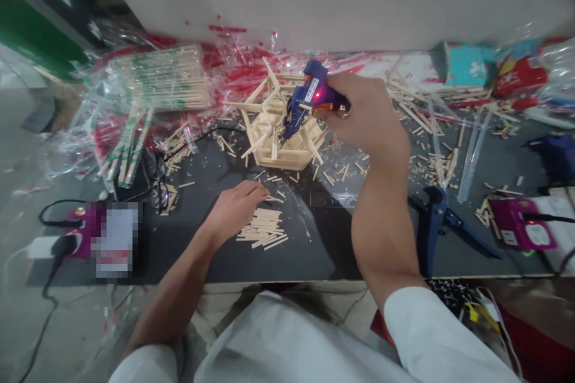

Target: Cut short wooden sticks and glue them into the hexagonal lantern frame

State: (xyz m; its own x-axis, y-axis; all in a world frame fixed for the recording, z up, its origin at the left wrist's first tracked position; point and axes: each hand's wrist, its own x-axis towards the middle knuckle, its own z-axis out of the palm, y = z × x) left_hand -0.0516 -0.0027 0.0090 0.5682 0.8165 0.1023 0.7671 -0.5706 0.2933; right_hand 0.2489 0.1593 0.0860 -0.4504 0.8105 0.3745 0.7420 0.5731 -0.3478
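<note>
My right hand [359, 109] is wrapped round a blue hot glue gun [313, 93] with a lit red light. Its nozzle points down into a many-sided frame built from thin wooden sticks [283, 158], which stands at the middle of the dark table. Nearer to me, my left hand [240, 206] rests low over the table, fingers together, at the top edge of a pile of short cut sticks [263, 227]. A short stick shows by its fingertips; whether they grip it is too small to tell.
Wrapped chopsticks [162, 78] lie back left. A blurred phone-like item [117, 239] and a purple power block [85, 230] sit front left. At right are a blue cutter [433, 227], another purple block [521, 224] and scattered stick offcuts. A wall rises behind.
</note>
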